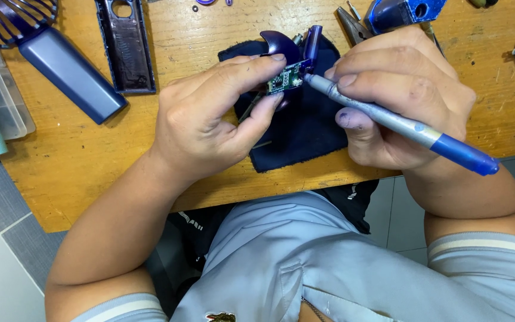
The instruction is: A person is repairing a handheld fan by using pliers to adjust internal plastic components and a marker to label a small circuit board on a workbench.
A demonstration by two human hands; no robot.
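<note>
Pinching circuit board (285, 80), hands apparently soldering.

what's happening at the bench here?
A person is working over a dark cloth on a wooden table. The left hand pinches a small green circuit board, attached to dark purple plastic parts, between thumb and forefinger. The right hand holds a pen-shaped tool with a blue grip, its tip touching the board's edge. A handheld fan, an open casing half and pliers lie further back.
</note>
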